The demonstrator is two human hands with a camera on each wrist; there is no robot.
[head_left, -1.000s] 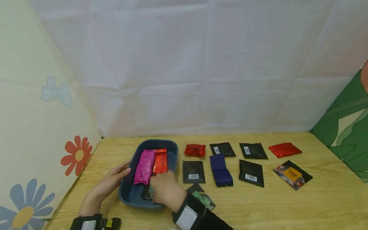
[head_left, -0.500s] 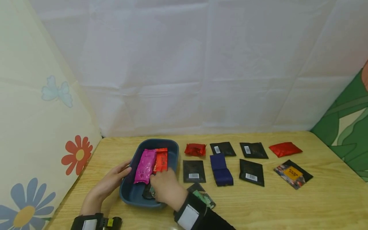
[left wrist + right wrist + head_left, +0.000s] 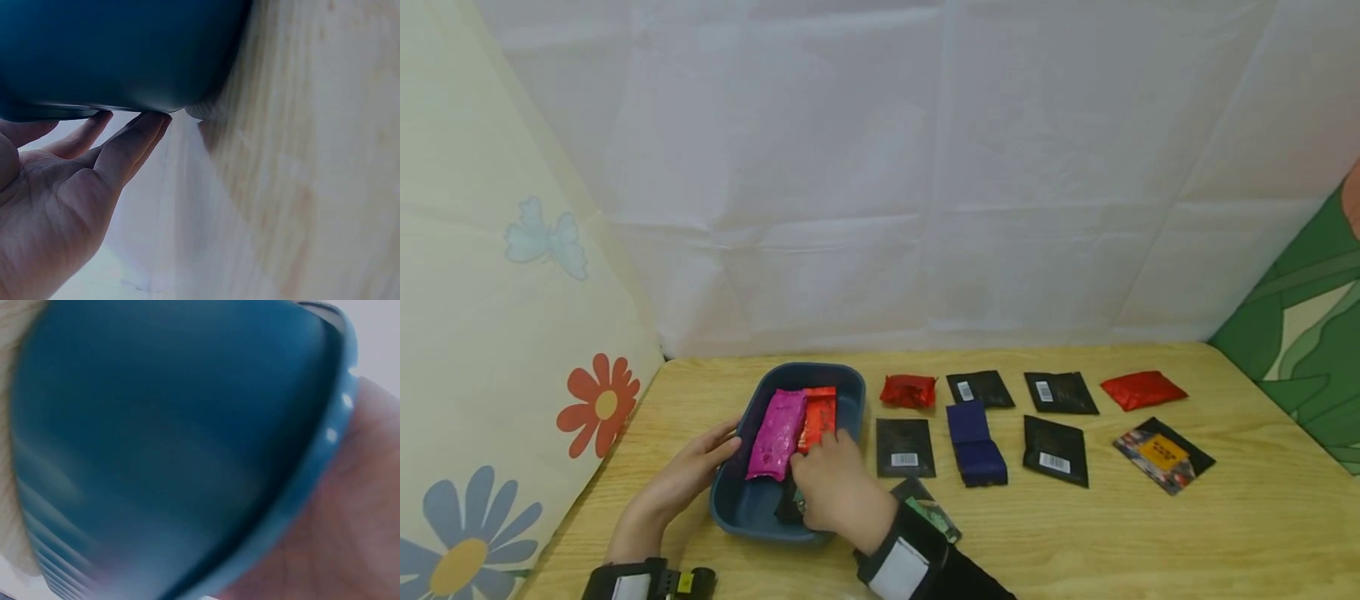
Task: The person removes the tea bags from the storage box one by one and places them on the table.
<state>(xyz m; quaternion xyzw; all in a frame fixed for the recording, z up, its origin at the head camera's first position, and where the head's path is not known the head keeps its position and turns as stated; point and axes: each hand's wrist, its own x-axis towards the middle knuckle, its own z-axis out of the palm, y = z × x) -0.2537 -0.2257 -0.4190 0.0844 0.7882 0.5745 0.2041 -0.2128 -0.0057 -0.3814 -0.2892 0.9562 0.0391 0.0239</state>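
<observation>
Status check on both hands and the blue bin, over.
Left hand touching outside of blue bin. Right hand inside, grip hidden. Pink packet and red packet in blue bin. Right hand partly hides dark item.

Tub (image 3: 747,510) on table (image 3: 1075,546), left of packets (image 3: 1056,451); pouches (image 3: 777,435) in tub, side by side

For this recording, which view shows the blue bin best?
The head view, because it shows the blue bin from above, with the pink packet inside, though the right hand hides part. Each wrist view shows just a close-up portion, mostly outer wall.
</observation>
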